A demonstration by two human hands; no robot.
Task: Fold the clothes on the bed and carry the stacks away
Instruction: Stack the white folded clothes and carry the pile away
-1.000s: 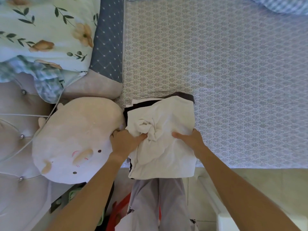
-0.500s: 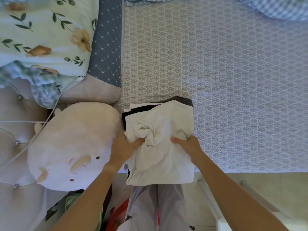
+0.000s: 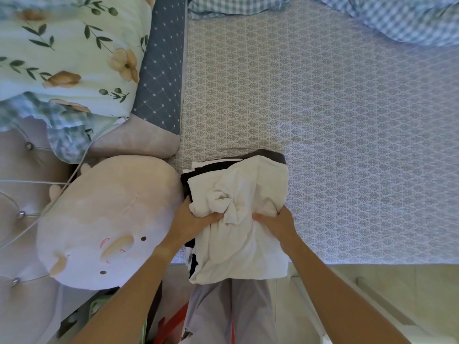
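Observation:
A stack of folded clothes (image 3: 250,249) sits at the near edge of the bed, white garments on top with black and dark grey layers showing at its far and left sides. The top white piece is bunched into a knot in the middle. My left hand (image 3: 191,220) grips the stack's left side with the thumb on top. My right hand (image 3: 273,223) grips the right side, fingers curled into the white cloth. The stack's near end hangs past the bed edge over my legs.
The patterned bed sheet (image 3: 335,135) stretches to the right and far side. A round plush toy (image 3: 106,219) lies just left of the stack. A floral pillow (image 3: 69,53) and a blue cushion (image 3: 161,68) lie at the far left. A checked blanket (image 3: 397,18) is at the far right.
Both hands have closed in toward the middle of the stack and tightened on the white cloth. The stack has shifted slightly toward me.

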